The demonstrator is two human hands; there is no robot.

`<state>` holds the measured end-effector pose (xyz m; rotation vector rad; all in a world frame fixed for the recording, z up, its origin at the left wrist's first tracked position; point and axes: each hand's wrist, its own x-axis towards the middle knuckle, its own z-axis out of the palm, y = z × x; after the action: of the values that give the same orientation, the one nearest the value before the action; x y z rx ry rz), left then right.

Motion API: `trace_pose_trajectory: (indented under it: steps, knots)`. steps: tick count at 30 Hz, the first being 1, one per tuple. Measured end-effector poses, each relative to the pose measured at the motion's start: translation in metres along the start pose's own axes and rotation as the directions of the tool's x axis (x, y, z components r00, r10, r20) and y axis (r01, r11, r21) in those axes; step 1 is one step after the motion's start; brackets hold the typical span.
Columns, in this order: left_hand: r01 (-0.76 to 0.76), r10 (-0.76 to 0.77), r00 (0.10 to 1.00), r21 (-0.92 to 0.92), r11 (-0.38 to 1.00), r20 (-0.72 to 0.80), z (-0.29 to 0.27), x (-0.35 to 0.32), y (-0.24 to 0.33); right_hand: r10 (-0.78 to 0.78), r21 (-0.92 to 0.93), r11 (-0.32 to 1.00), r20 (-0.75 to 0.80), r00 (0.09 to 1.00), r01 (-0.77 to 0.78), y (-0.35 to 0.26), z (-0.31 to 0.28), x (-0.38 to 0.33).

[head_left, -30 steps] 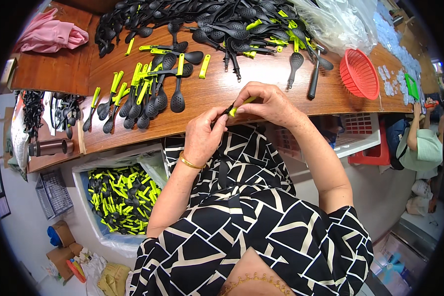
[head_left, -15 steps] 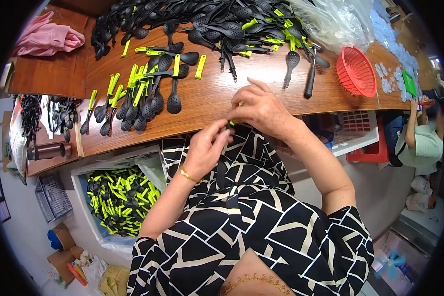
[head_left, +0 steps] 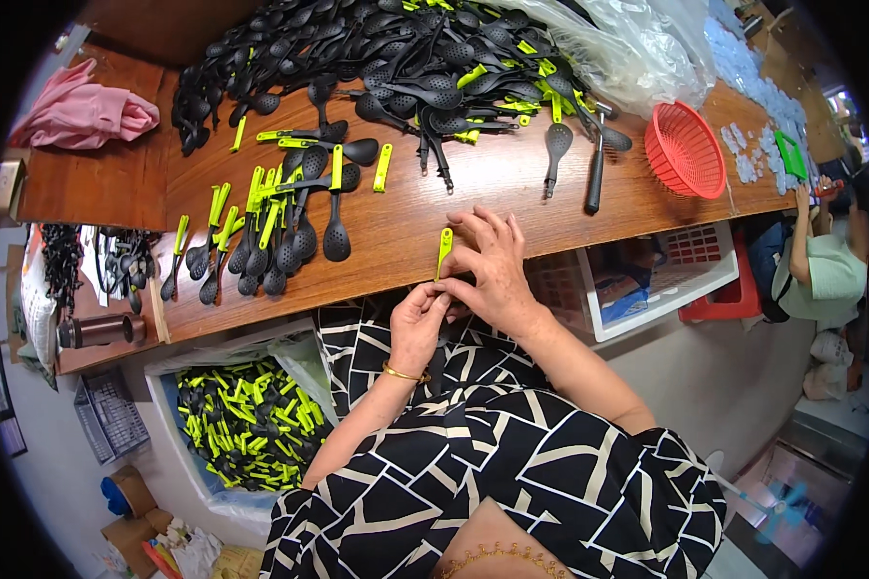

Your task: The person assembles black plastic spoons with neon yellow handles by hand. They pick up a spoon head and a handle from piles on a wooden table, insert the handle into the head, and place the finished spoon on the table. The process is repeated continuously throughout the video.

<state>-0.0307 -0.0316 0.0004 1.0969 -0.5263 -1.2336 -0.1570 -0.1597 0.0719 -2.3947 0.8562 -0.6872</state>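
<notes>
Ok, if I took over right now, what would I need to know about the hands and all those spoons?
Left hand and right hand: both pinch one yellow-green handle, upright at the table edge.
Done: spoons with yellow-green handles lie in a row on the left; more fill the bin below.
Left: a big pile of black spoons at the back of the table, a few loose ones nearby.

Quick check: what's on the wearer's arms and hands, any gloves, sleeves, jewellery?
No gloves: both the left hand and the right hand are bare, as are the forearms. A thin gold bangle sits on the left wrist. The black garment with a white geometric line pattern leaves the forearms uncovered. No rings can be made out.
</notes>
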Motion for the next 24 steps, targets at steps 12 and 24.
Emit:
trace_pose_trajectory:
  steps: [12, 24]
  knots:
    - [-0.052, 0.058, 0.998, 0.177, 0.983, -0.027, -0.012, 0.008, -0.011, -0.15, -0.113, 0.984, -0.138, 0.979, 0.135, 0.008, 0.022, -0.017]
    - [0.039, -0.037, 0.967, 0.001, 0.999, -0.252, -0.038, 0.044, 0.129, 0.011, -0.027, 1.0, -0.092, 0.996, -0.013, 0.056, 0.001, 0.119]
